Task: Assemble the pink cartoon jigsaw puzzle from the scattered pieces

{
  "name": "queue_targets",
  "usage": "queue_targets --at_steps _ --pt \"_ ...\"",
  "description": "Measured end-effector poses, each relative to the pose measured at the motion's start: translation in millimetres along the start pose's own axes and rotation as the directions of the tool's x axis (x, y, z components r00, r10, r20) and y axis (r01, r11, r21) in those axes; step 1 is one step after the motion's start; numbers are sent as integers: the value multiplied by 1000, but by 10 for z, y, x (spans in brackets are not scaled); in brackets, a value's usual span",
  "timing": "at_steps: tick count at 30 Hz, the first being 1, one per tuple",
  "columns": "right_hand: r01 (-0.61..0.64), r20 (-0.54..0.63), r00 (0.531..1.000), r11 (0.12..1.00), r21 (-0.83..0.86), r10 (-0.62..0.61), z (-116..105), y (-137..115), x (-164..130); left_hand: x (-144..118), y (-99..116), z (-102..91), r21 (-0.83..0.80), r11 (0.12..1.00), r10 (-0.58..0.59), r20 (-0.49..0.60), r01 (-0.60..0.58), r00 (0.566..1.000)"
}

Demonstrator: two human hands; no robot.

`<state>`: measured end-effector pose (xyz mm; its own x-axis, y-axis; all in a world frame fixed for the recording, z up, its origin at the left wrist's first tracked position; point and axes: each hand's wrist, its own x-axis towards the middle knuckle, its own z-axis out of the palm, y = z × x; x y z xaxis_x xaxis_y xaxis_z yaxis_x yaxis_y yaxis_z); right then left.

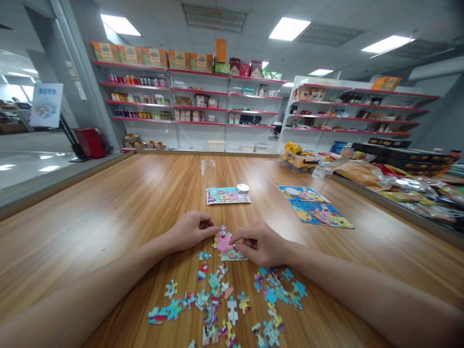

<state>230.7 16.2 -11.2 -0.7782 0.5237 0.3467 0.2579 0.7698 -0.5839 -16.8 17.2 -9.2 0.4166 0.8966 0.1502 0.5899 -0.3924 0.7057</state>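
Note:
A partly joined jigsaw puzzle [224,244] with a pink cartoon figure lies flat on the wooden table between my hands. My left hand [190,229] is curled, its fingertips and thumb gripping the puzzle's left edge. From the other side my right hand [261,244] rests on the puzzle, index finger and thumb closed at its right part; whether a single loose piece is under them cannot be seen. Nearer to me lie several loose puzzle pieces [210,309], with another cluster of pieces [277,290] below my right hand. One small blue piece [204,255] sits beside the puzzle.
Beyond my hands stand a clear jar [208,175] and a printed strip [226,195] bearing a round lid [242,188]. Two picture sheets [321,212] lie to the right. Farther back are a bin of toy trucks [297,159], packaged snacks [366,176] and stocked shelves [199,121].

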Motion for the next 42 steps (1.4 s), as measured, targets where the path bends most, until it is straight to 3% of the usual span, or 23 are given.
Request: queue_targets --at_steps 4,8,11,22,35,42 --pt "55 -59 996 992 -117 -62 3 -20 7 -27 -10 -19 -6 998 57 -29 -57 998" --pt "122 -116 983 975 -187 -145 -1 -35 25 -72 9 -50 -70 965 252 -22 -253 967" --pt "152 -91 980 963 -222 -175 -11 -47 24 -90 24 -50 -96 936 343 18 -340 939" --pt "137 7 990 967 -214 -139 -30 -7 21 -84 -10 -31 -7 929 370 43 -370 928" --pt "56 -87 993 965 -256 -81 -16 -71 27 -143 -7 -9 131 861 488 63 -492 870" --pt "-20 -44 999 957 -288 7 -21 -38 32 -146 37 -13 167 841 507 86 -514 857"
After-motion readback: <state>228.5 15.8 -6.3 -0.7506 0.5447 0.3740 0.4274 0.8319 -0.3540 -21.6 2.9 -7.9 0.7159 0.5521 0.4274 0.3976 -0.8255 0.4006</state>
